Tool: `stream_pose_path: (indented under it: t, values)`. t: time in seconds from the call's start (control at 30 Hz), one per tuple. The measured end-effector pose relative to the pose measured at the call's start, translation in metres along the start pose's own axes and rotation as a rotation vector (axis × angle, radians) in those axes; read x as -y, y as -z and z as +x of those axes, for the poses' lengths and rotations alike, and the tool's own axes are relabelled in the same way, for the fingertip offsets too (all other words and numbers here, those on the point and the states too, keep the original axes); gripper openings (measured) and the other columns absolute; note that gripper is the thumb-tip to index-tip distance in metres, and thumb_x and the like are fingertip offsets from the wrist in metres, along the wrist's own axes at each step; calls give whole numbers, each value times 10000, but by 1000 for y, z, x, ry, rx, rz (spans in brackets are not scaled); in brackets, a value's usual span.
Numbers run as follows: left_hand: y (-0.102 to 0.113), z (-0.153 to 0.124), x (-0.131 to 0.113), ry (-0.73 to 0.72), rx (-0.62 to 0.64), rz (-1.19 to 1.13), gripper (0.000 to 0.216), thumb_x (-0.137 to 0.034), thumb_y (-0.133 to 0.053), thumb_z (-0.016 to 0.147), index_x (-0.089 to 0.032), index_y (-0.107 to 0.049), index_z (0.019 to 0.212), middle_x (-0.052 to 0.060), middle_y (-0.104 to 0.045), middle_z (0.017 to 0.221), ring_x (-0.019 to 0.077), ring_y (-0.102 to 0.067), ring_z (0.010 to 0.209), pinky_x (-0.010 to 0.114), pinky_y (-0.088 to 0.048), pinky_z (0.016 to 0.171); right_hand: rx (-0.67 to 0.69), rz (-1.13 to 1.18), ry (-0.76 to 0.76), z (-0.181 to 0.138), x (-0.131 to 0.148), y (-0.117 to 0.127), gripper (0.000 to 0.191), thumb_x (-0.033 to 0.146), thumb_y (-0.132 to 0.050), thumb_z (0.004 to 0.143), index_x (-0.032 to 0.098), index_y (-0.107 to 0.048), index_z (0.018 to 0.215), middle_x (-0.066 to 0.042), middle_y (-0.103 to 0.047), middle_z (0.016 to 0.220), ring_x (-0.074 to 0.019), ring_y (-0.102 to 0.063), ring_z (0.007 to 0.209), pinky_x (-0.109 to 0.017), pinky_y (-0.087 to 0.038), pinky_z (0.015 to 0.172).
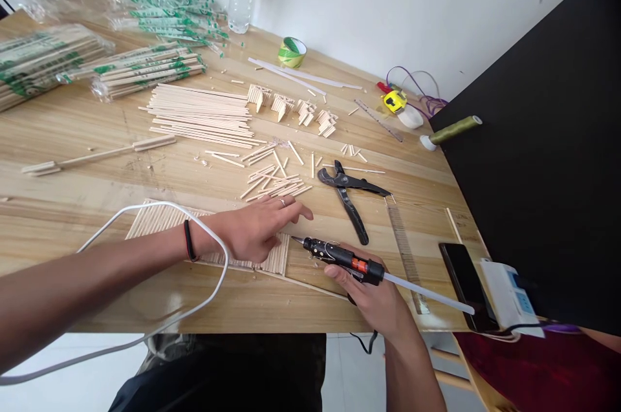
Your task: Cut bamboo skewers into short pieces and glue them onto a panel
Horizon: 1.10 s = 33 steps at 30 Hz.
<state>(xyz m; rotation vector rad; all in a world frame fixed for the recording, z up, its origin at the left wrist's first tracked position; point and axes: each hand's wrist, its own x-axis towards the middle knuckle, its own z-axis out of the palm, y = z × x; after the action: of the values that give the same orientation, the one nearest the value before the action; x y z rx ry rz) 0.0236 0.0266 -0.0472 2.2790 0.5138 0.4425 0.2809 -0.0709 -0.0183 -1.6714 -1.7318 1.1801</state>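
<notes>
My right hand [378,301] is wrapped round a black hot glue gun [342,259], whose nozzle points left. A long white glue stick [429,293] juts from its back end. My left hand [255,231] rests over a flat panel of wooden sticks [277,257] laid side by side; its fingers are stretched out and apart, with nothing visible in them. The nozzle sits close to the panel's right end, just right of my left hand. From the panel's front edge a thin stick [310,286] runs right, towards the gun. My left forearm hides part of the panel.
Short cut sticks [281,185] lie beyond my left hand, near black cutters [349,189]. Behind are long sticks [201,113] and small stick stacks [281,107]. A white cable [220,276] loops over my left wrist. Right: a clear ruler [405,257], a phone [466,282], a power strip [512,295].
</notes>
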Motion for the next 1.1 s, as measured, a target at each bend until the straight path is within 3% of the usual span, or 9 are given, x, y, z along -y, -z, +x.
stream_pose_path:
  t: [0.17, 0.3, 0.5, 0.6, 0.73, 0.93, 1.1]
  values:
    - [5, -1, 2, 11, -13, -98, 738, 21, -541, 710, -176, -398, 1407, 133, -602, 1256, 283, -625, 1126, 433, -538, 975, -8, -54, 20, 0, 3, -1, 378, 572, -732, 902, 233, -645, 762, -5, -608, 732, -204, -561, 701, -305, -473, 638]
    - [6, -2, 2, 19, -9, -103, 721, 0, -547, 724, -180, -394, 1405, 140, -593, 1275, 287, -621, 1140, 455, -540, 1001, 19, -70, 42, -1, 7, 1, 351, 559, -721, 914, 230, -682, 796, -27, -666, 765, -228, -624, 749, -319, -519, 673]
    - [4, 0, 5, -21, -12, -72, 708, 10, -552, 700, -184, -410, 1365, 147, -559, 1294, 295, -604, 1158, 464, -548, 1009, -19, -1, -45, -9, 4, 15, 374, 585, -726, 904, 223, -641, 863, -21, -680, 804, -184, -603, 680, -292, -524, 616]
    - [3, -1, 6, -29, -22, -47, 715, 24, -547, 692, -178, -411, 1365, 152, -533, 1320, 303, -590, 1209, 468, -544, 1043, -148, -142, -62, -11, 0, 29, 372, 578, -744, 895, 235, -600, 867, 9, -643, 754, -164, -557, 637, -280, -476, 589]
    - [7, -4, 0, -30, -2, 2, 722, 38, -539, 710, -186, -406, 1384, 153, -515, 1360, 295, -577, 1251, 458, -540, 1074, -354, -420, 28, -11, -15, 56, 417, 622, -741, 895, 262, -540, 837, 32, -559, 721, -177, -521, 649, -293, -451, 619]
    - [14, -8, -9, -5, -16, 215, 519, -24, -600, 780, -154, -530, 1277, 170, -568, 1296, 344, -578, 1198, 529, -503, 1047, -515, -527, 38, 0, -67, 97, 531, 746, -636, 890, 231, -617, 1016, -107, -651, 1054, -288, -663, 928, -430, -544, 834]
    - [16, -17, -8, 1, -45, 299, 180, -129, -629, 898, -178, -644, 1070, 107, -635, 1116, 273, -622, 1012, 435, -504, 937, -507, -515, 28, 8, -89, 114, 546, 737, -633, 872, 221, -669, 1048, -131, -677, 1125, -336, -690, 1045, -512, -550, 944]
